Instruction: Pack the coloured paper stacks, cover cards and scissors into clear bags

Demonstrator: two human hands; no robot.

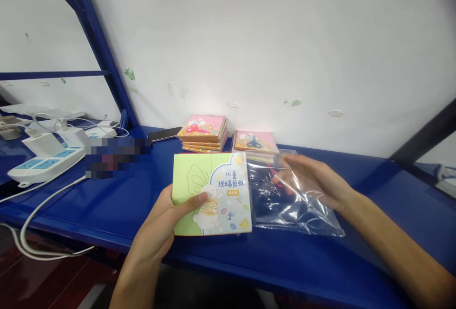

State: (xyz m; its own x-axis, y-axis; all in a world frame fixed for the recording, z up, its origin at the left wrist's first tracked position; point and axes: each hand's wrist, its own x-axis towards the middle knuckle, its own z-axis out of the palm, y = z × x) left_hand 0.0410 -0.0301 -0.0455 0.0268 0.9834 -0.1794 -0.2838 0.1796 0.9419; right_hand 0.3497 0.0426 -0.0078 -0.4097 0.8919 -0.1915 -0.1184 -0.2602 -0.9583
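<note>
My left hand [166,223] grips a paper-cutting booklet [231,209], thumb on top and fingers beneath. Its cover pairs a green sheet bearing a butterfly outline with a pale panel showing a white cartoon animal and Chinese lettering. At the booklet's right edge is a clear plastic bag [299,209]. My right hand [313,178] has its fingers curled at the bag's upper part; whether they are inside or behind the film I cannot tell. A small red-pink item [276,177], perhaps scissors, shows through the plastic by the fingertips.
Behind stand a stack of packaged sets [203,133] topped with pink scissors and a lower stack [254,142] with blue scissors. A dark phone-like slab [164,134] lies near the wall. A power strip [46,164] with chargers and white cables occupies the blue table's [124,204] left side.
</note>
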